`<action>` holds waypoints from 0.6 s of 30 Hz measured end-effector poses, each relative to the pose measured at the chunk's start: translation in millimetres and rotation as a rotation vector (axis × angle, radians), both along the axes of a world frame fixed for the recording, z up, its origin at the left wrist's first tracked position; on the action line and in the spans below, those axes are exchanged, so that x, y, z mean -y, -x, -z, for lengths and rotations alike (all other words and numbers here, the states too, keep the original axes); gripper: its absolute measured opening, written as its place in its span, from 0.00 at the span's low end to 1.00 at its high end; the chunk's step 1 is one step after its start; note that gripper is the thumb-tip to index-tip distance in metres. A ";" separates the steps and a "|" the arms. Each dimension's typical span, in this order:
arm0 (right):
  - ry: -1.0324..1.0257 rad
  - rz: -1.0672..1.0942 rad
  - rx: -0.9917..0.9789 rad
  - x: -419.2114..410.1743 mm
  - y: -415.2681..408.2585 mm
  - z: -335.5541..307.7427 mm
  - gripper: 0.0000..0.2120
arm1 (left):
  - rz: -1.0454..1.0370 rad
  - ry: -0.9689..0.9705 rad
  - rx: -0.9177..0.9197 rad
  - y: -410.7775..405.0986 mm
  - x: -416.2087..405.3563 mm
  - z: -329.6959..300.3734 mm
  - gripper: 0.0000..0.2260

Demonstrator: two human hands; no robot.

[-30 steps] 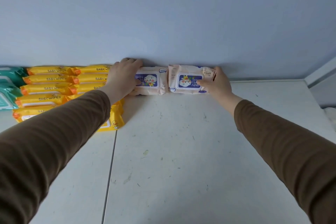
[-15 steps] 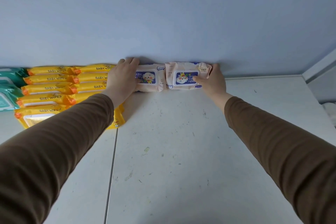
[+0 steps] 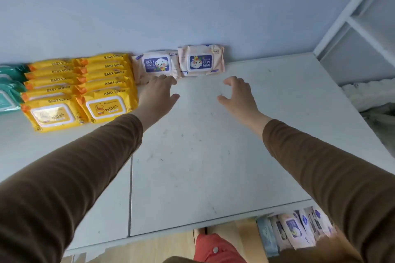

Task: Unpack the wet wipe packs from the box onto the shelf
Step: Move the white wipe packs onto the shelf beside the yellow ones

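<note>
Wet wipe packs are going onto the white shelf (image 3: 213,156), a broad scuffed surface against a blue wall (image 3: 192,2), with a large bare stretch to the right, likely room for more. Two rows of yellow packs (image 3: 85,87) lie overlapped at the back left, each leaning on the next, probably to save depth, with teal packs (image 3: 8,87) beyond them at the frame edge. More packs wait in the box (image 3: 295,232) below the shelf's front edge, so the job looks far from finished. Two pale pink packs stand side by side against the wall: the left pink pack (image 3: 156,65) just beside the yellow rows, the right pink pack (image 3: 201,61) touching it. The left hand (image 3: 158,94) hovers loosely spread, holding nothing, its fingertips over the left pack's lower edge. The right hand (image 3: 237,96) is relaxed and empty, clear of both.
</note>
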State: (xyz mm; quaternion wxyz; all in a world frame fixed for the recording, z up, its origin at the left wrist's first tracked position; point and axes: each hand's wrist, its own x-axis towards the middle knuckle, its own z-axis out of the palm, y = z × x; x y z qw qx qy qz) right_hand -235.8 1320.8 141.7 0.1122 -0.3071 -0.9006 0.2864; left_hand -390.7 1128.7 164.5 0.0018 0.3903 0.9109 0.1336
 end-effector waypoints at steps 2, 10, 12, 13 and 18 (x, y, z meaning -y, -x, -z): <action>-0.047 -0.019 0.016 17.8 -36.3 -2.5 0.22 | 0.033 -0.004 0.023 -34.3 7.0 4.3 0.18; -0.124 -0.052 0.040 82.1 -200.6 -5.7 0.21 | 0.181 -0.075 0.096 -192.8 47.1 16.8 0.17; -0.169 -0.046 0.019 89.1 -242.4 -10.3 0.20 | 0.228 -0.098 0.117 -231.1 48.2 15.6 0.16; -0.197 -0.044 0.000 90.1 -263.7 -12.2 0.19 | 0.251 -0.116 0.122 -250.0 46.3 15.4 0.16; -0.213 0.016 -0.105 77.6 -362.8 -1.7 0.11 | 0.390 -0.217 0.107 -341.6 23.1 25.2 0.13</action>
